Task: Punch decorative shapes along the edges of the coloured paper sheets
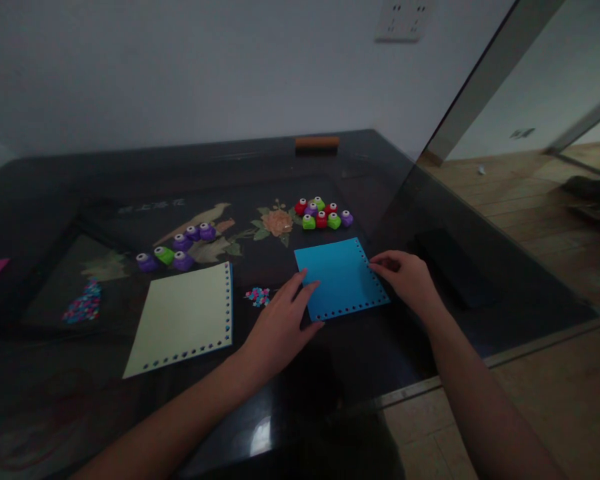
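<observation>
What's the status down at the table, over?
Left hand spread on blue sheet. Right hand pinched at its punched right edge. Confetti pile beside left hand, off the sheet.

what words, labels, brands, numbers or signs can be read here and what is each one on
"上": a pale character on the dark tabletop.
"花", probably: last in the same row; its other characters are too blurred to read.
No writing shows on the blue sheet; nothing else is readable.

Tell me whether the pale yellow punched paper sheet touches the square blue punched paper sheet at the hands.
Apart. The head view shows dark glossy tabletop between the pale yellow sheet and the blue sheet.
</observation>
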Tool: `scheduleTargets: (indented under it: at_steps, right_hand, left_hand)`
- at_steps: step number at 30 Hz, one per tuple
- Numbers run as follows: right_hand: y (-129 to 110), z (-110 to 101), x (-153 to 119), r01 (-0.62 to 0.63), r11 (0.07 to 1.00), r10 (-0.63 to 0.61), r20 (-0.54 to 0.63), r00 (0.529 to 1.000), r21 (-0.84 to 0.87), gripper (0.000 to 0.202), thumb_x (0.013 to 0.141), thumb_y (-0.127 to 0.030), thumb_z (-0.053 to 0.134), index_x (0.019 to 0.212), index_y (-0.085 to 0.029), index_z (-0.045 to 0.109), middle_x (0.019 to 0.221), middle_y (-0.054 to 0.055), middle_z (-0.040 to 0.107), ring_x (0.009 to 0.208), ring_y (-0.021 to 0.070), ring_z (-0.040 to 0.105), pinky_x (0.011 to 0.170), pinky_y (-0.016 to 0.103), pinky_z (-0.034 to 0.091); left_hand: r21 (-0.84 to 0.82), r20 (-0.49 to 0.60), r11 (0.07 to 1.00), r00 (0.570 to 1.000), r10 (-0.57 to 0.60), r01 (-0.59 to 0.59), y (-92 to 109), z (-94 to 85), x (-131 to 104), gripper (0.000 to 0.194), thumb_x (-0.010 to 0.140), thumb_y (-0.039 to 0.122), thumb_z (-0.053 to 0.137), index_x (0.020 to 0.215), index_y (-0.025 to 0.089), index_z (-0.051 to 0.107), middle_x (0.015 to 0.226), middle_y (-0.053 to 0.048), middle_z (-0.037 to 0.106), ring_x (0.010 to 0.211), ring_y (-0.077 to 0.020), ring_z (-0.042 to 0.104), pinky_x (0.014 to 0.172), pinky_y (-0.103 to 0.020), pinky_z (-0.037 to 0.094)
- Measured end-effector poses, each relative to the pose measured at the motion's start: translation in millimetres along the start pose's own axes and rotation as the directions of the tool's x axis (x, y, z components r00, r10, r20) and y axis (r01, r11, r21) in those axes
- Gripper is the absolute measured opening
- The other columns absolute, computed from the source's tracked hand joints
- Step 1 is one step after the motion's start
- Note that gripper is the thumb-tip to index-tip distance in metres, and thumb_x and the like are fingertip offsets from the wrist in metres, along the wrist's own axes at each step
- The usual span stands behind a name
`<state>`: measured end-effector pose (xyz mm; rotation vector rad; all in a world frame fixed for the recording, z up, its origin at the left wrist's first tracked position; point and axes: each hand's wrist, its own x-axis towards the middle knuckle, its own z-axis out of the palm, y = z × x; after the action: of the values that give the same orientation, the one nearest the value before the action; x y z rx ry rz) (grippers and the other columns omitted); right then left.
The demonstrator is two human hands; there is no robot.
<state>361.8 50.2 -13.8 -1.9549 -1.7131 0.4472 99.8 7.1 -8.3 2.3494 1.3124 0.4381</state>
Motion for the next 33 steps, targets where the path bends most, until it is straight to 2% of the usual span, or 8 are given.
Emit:
scheduleTargets:
  at_steps: [6, 14, 18, 21, 24, 28, 31, 33]
  right_hand:
    - [0.6, 0.2, 0.2, 0.009, 1.000, -0.009, 0.001, 1.000, -0.004, 0.017, 0.074, -0.033, 0.063, 0.082, -0.019, 0.071, 0.074, 0.005, 0.065, 0.066, 0.0188, 0.057, 0.061, 0.032, 0.043]
    - [-1.6, -1.2, 0.4, 0.001, 0.999, 0.000, 0.011, 1.000, -0.038, 0.018, 0.075, -0.032, 0.060, 0.083, -0.020, 0.071, 0.072, 0.004, 0.065, 0.066, 0.0182, 0.058, 0.062, 0.031, 0.043]
    - [-0.4, -2.0, 0.7, -0.011, 1.000, 0.011, 0.010, 1.000, -0.025, 0.020, 0.075, -0.034, 0.059, 0.083, -0.020, 0.071, 0.075, 0.004, 0.066, 0.067, 0.0189, 0.059, 0.063, 0.032, 0.044]
    - [1.8, -1.6, 1.3, -0.025, 1.000, 0.025, 0.008, 1.000, 0.000, 0.022, 0.075, -0.036, 0.058, 0.083, -0.019, 0.071, 0.075, 0.005, 0.067, 0.068, 0.0195, 0.060, 0.063, 0.032, 0.044]
    - [2.6, -1.8, 1.7, -0.032, 0.999, 0.032, -0.004, 0.999, 0.016, 0.023, 0.074, -0.036, 0.058, 0.083, -0.018, 0.071, 0.076, 0.005, 0.069, 0.069, 0.0203, 0.061, 0.064, 0.033, 0.045]
    - [2.8, -3.3, 2.9, -0.049, 0.998, 0.049, -0.009, 0.999, 0.030, 0.026, 0.072, -0.040, 0.058, 0.081, -0.019, 0.071, 0.078, 0.006, 0.070, 0.069, 0.0214, 0.062, 0.063, 0.033, 0.045]
    - [4.2, -3.9, 4.7, -0.074, 0.997, 0.074, -0.017, 0.997, 0.024, 0.029, 0.070, -0.043, 0.058, 0.081, -0.019, 0.071, 0.078, 0.007, 0.069, 0.069, 0.0222, 0.062, 0.063, 0.034, 0.045]
    - [4.9, -3.9, 5.8, -0.094, 0.995, 0.095, -0.029, 0.995, 0.032, 0.032, 0.069, -0.045, 0.059, 0.081, -0.018, 0.071, 0.074, 0.006, 0.069, 0.063, 0.0217, 0.061, 0.061, 0.034, 0.045]
  left_hand:
    - [-0.050, -0.007, 0.999, 1.000, 0.010, -0.011, 0.8, -1.0, -0.4, 0.058, 0.078, 0.026, 0.066, 0.131, 0.022, 0.043, 0.148, -0.013, 0.032, 0.132, -0.0295, 0.037, 0.106, -0.046, 0.037]
    - [-0.004, 0.005, 1.000, 1.000, 0.005, -0.005, 1.4, 0.7, -0.1, 0.059, 0.077, 0.024, 0.066, 0.131, 0.020, 0.043, 0.148, -0.013, 0.031, 0.132, -0.0289, 0.037, 0.107, -0.044, 0.036]
    - [-0.006, 0.015, 1.000, 1.000, -0.001, 0.002, 6.3, -13.8, 0.6, 0.066, 0.074, 0.035, 0.070, 0.133, 0.020, 0.043, 0.149, -0.013, 0.031, 0.131, -0.0299, 0.038, 0.106, -0.045, 0.037]
    - [-0.015, -0.065, 1.000, 0.998, 0.017, -0.018, 0.7, -36.7, -2.2, 0.052, 0.080, 0.034, 0.063, 0.129, 0.023, 0.048, 0.146, -0.009, 0.037, 0.130, -0.0268, 0.040, 0.105, -0.044, 0.037]
    - [-0.019, -0.160, 1.000, 0.987, 0.019, -0.023, -27.2, -64.3, -12.3, 0.033, 0.087, 0.029, 0.053, 0.119, 0.023, 0.056, 0.136, -0.006, 0.049, 0.122, -0.0229, 0.048, 0.102, -0.041, 0.041]
    - [0.050, -0.284, 0.998, 0.959, -0.009, 0.024, -96.6, -94.0, -36.1, 0.026, 0.089, 0.031, 0.046, 0.107, 0.021, 0.062, 0.111, -0.006, 0.066, 0.106, -0.0224, 0.060, 0.096, -0.040, 0.045]
    - [0.083, -0.385, 0.984, 0.916, -0.116, 0.159, -146.3, -104.6, -54.7, 0.025, 0.088, 0.032, 0.047, 0.102, 0.021, 0.065, 0.103, -0.006, 0.069, 0.095, -0.0226, 0.064, 0.089, -0.038, 0.048]
    - [0.072, -0.427, 0.975, 0.890, -0.159, 0.209, -167.1, -107.0, -63.8, 0.025, 0.088, 0.033, 0.047, 0.099, 0.020, 0.066, 0.099, -0.006, 0.070, 0.092, -0.0224, 0.065, 0.085, -0.037, 0.049]
